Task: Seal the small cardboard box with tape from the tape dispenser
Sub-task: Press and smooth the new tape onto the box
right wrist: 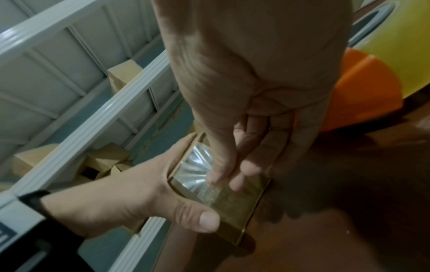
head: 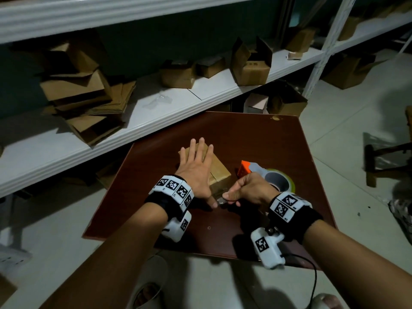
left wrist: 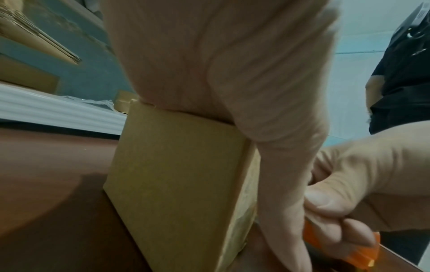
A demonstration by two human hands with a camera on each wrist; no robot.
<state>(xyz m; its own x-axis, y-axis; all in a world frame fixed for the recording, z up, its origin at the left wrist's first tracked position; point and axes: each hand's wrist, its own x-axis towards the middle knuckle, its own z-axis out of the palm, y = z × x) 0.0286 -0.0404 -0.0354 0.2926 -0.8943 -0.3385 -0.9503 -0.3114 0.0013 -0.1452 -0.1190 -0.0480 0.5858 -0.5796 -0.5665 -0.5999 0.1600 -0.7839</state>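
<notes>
A small brown cardboard box lies on the dark red table. My left hand lies flat on its top with straight fingers, and its thumb is down on the near side face. My right hand pinches the end of a clear tape strip against that near face, where shiny tape runs down from the top edge. The orange and grey tape dispenser with its yellowish roll lies on the table just behind my right hand, untouched.
A white shelf runs along the table's far-left side, stacked with flattened and open cardboard boxes. More boxes sit on the floor beyond the table. A dark stool stands at the right.
</notes>
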